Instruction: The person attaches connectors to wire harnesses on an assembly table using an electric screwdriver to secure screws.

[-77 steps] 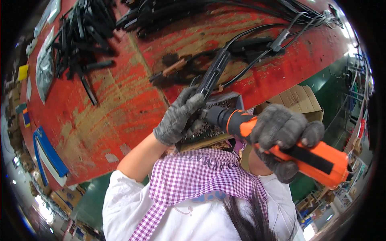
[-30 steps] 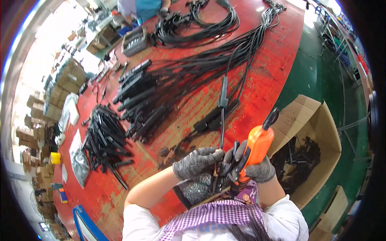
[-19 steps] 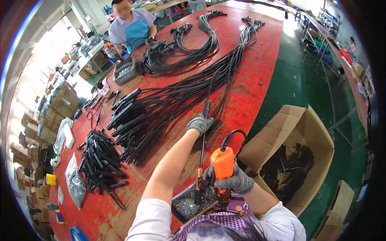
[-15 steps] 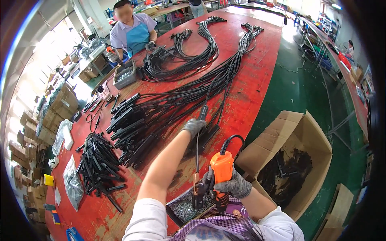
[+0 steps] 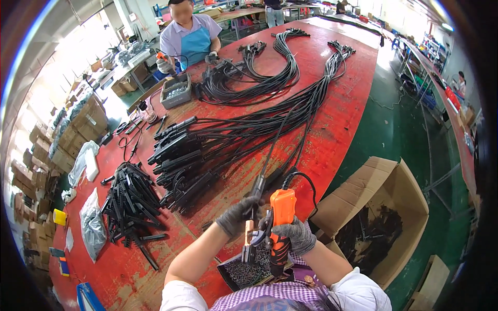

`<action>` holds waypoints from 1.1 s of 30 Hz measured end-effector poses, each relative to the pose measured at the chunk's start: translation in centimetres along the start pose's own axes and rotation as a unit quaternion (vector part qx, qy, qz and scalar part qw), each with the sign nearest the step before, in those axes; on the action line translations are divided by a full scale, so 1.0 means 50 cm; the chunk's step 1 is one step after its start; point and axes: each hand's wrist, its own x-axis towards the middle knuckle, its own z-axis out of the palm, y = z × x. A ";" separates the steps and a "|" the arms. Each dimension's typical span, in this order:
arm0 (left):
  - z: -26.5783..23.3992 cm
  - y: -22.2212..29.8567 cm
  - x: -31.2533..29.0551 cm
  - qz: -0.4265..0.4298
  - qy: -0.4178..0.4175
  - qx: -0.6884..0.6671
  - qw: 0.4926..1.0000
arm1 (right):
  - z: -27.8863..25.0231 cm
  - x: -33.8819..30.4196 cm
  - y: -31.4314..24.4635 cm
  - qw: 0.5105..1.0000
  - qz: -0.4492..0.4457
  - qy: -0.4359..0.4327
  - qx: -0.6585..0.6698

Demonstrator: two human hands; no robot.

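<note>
My left hand (image 5: 234, 216), in a grey glove, is closed round a black cable handle (image 5: 258, 187) just above the box of screws. A copper-coloured piece (image 5: 249, 228) shows at the handle's lower end, and a black cable runs from its upper end. My right hand (image 5: 299, 237), gloved too, grips an orange-and-black corded power screwdriver (image 5: 283, 205) upright, close beside the handle. The screwdriver's working tip cannot be made out. Below both hands sit small dark screws (image 5: 239, 274) in an open box at the table's near edge.
Black handles with cables (image 5: 179, 155) lie across the red table (image 5: 332, 135). Loose black pieces (image 5: 129, 202) are heaped at left, near a plastic bag (image 5: 92, 228). A cardboard box (image 5: 402, 228) with black parts stands right. A co-worker (image 5: 189, 39) holds an orange tool beside a grey bin (image 5: 176, 96).
My left hand has drawn the handle and its cable toward me, nearer the screwdriver. My right hand still grips the screwdriver. The whole view has shifted slightly.
</note>
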 end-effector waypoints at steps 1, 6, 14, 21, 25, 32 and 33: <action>0.003 -0.013 -0.002 -0.008 0.008 -0.010 1.000 | 0.000 0.003 0.001 1.000 0.002 0.007 0.016; 0.048 -0.071 -0.094 -0.014 0.064 0.005 0.998 | -0.025 0.007 0.034 0.998 0.006 0.049 0.030; -0.075 -0.122 -0.127 0.065 -0.060 -0.185 0.979 | -0.029 -0.019 0.028 0.992 0.028 0.121 -0.012; -0.036 -0.121 -0.151 0.173 0.053 -0.290 0.940 | -0.036 -0.054 -0.006 0.945 -0.315 0.074 -0.041; -0.050 -0.122 -0.135 0.098 -0.037 -0.373 0.922 | -0.054 -0.059 0.011 0.904 -0.399 0.086 -0.127; -0.086 -0.166 -0.162 0.086 -0.167 -0.478 0.858 | -0.051 -0.063 0.063 0.904 -0.369 0.080 -0.198; -0.074 -0.163 -0.167 0.094 -0.078 -0.366 0.923 | -0.054 -0.065 0.068 0.907 -0.365 0.083 -0.195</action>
